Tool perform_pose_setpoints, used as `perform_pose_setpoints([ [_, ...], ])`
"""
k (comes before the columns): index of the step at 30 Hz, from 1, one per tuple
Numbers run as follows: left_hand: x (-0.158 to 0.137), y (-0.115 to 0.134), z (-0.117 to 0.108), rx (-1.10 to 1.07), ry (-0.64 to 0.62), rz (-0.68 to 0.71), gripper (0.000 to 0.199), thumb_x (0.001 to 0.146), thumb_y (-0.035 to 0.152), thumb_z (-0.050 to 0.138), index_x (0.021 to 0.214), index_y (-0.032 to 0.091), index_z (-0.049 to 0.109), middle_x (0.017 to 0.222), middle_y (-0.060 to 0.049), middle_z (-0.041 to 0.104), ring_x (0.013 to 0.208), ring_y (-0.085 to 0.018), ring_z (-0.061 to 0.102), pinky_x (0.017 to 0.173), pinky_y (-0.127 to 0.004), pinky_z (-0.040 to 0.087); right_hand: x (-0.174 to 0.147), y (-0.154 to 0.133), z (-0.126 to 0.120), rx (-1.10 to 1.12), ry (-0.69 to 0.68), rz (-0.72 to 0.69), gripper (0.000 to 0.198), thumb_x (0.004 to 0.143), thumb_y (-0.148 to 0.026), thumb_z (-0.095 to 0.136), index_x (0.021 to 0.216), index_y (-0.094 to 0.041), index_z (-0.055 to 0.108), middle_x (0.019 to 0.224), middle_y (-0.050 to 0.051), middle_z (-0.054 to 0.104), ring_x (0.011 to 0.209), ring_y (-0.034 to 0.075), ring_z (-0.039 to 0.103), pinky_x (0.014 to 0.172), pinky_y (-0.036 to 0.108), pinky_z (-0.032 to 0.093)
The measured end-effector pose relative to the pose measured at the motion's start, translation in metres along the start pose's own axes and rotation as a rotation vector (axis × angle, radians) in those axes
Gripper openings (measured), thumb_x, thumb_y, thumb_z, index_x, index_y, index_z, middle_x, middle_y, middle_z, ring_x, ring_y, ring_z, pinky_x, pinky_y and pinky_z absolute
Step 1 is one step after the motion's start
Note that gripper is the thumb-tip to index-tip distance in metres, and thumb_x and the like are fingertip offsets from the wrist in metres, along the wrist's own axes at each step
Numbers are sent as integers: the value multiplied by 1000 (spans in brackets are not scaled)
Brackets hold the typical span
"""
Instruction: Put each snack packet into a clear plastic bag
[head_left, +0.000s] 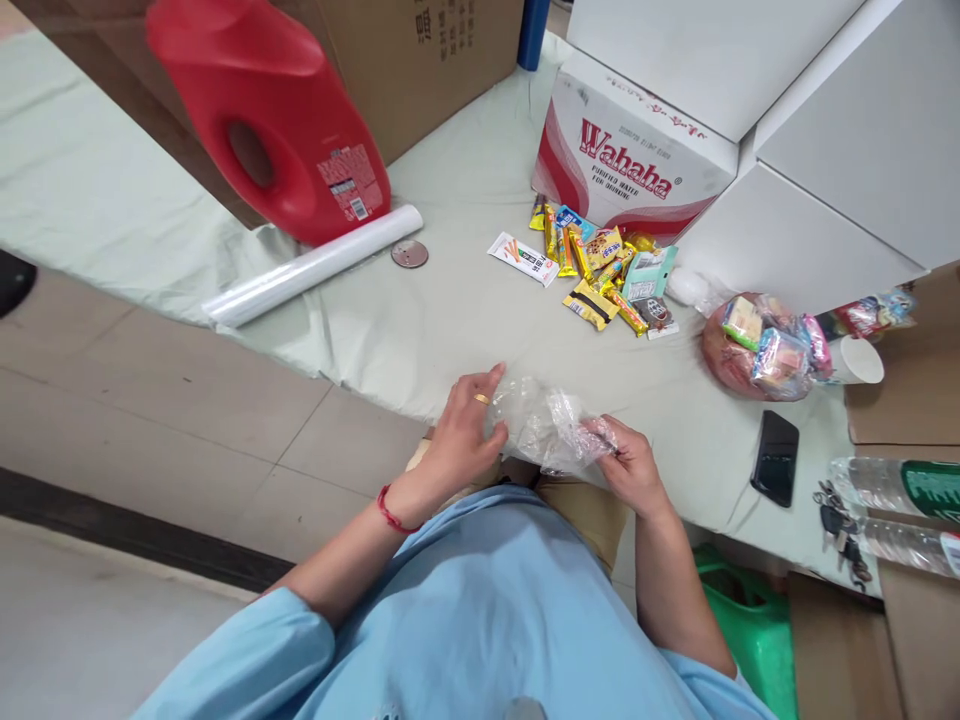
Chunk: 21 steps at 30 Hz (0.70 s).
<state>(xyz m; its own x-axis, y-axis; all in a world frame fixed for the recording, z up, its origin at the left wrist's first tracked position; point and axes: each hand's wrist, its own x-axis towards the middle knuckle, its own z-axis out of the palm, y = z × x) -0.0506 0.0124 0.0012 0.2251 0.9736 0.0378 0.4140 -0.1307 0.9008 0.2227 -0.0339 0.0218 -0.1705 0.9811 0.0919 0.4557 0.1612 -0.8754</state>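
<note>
A crumpled clear plastic bag [553, 425] hangs over the near edge of the table in front of me. My right hand [628, 462] pinches its right end between thumb and fingers. At the bag's left end is my left hand [469, 422], with thumb and fingers apart; whether it touches the film is hard to see. Beyond the bag lies a pile of wrapped snacks [600, 255] in yellow, blue and green packets. A white snack packet [523, 259] lies at the pile's left side.
A red jug [300, 130] and a white plastic roll [315, 265] stand left, near a round metal disc [409, 254]. Behind the snacks is a Wahaha carton [637, 150]. Rightward are a filled bowl [720, 355], paper cup [859, 360], phone [775, 458], keys [841, 530] and plastic bottles [885, 485].
</note>
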Motion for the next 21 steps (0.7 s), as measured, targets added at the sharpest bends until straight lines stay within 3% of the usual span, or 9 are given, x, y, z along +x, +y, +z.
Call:
perform_pose_setpoints([
  [3,6,14,1,37,-84,282,72,89,16,54,160,30,47,156,-13,50,150,-31,42,127,-54,32,-1,-4,-3,8,-89,-10,22,99,-41,63,105,-27,79,89,5,74,80,23,68,75,35,53],
  [6,16,32,5,5,-261,441,55,97,22,55,151,33,58,158,-10,54,157,-31,36,131,-56,22,-1,-9,-2,18,-172,-17,23,101,-40,60,103,-26,78,88,6,73,79,22,67,76,35,53],
  [9,25,44,12,-35,-370,454,24,98,34,65,119,30,76,142,-10,67,157,-34,37,131,-60,17,-1,-14,-3,9,-209,-19,20,101,-37,60,102,-26,77,87,5,72,78,21,65,76,34,52],
  [11,29,46,15,-121,-374,411,17,98,39,65,96,26,76,125,-11,72,152,-34,43,129,-59,24,-1,-15,-6,11,-192,5,20,99,-38,62,104,-26,77,87,4,72,78,21,65,77,34,52],
  [15,33,39,11,-423,-235,243,29,102,49,59,91,23,68,106,-10,70,128,-29,63,112,-47,45,-4,-7,-11,75,-88,140,25,99,-47,66,98,-24,78,83,3,71,76,19,63,72,31,50],
  [19,33,30,6,-495,49,40,35,101,55,61,91,22,62,91,-5,68,90,-20,65,91,-34,49,-9,7,-10,250,33,327,32,94,-55,73,92,-23,77,75,1,66,65,15,55,62,28,46],
  [21,32,27,7,-501,125,-18,34,100,56,63,90,23,58,76,0,62,75,-16,60,79,-30,46,-10,12,-8,315,45,384,34,90,-56,77,92,-22,76,73,0,65,62,14,53,60,27,45],
])
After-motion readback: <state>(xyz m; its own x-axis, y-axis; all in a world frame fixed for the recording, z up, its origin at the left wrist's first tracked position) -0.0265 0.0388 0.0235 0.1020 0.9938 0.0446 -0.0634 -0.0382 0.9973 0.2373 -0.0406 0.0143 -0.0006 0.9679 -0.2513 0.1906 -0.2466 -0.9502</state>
